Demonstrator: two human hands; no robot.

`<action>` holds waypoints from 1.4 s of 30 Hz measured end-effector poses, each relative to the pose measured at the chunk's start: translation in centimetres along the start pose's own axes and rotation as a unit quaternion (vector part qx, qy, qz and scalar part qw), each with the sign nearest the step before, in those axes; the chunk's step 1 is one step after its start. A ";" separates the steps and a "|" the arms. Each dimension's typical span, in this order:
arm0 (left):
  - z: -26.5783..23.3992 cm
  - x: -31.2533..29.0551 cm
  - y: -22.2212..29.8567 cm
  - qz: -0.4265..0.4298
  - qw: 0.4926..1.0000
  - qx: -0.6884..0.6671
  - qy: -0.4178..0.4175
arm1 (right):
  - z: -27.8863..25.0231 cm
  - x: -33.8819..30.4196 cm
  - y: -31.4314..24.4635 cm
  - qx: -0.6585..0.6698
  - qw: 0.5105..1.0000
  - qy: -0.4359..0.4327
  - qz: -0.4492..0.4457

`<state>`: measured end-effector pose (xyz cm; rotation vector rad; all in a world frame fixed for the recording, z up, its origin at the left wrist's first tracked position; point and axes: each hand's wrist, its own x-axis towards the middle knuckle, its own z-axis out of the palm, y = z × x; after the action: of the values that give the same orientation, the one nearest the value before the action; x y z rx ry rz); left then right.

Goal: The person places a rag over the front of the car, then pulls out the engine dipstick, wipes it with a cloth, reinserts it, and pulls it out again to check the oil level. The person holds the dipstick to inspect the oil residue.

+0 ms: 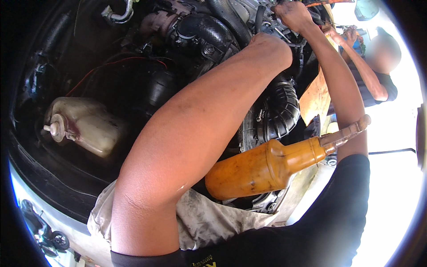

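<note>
My left arm reaches across an engine bay, and the visible part of my left hand bends down among the engine parts; its fingers are hidden. Just beyond it, my right hand is closed over the engine at the top. What it grips, if anything, I cannot make out. Between the hands run thin metal parts and a short black hose. Below them curves a ribbed black intake hose. An orange bottle-shaped thing, with a narrow neck and worn brownish top, lies tilted between my arms.
A yellowed plastic reservoir sits at the left of the bay, near a thin red wire. Stained pale cloth covers the near edge. Another person works at the far right, hands raised. A motorcycle stands lower left.
</note>
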<state>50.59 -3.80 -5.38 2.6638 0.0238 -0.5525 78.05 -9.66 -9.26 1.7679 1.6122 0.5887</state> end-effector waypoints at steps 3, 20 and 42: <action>0.3 0.7 -0.2 0.002 1.000 0.001 -0.006 | -0.9 -2.3 0.8 0.089 0.994 -0.038 -0.058; -0.2 -0.2 0.4 0.023 0.999 0.033 -0.017 | 1.5 0.5 1.8 -0.004 0.989 0.122 -0.084; 0.1 0.2 -0.6 -0.022 1.000 0.007 -0.015 | -6.2 4.6 -1.9 0.017 0.935 -0.306 0.177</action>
<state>50.68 -3.26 -5.75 2.6748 0.0712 -0.6088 72.98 -4.05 -6.92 2.0214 0.8888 0.1293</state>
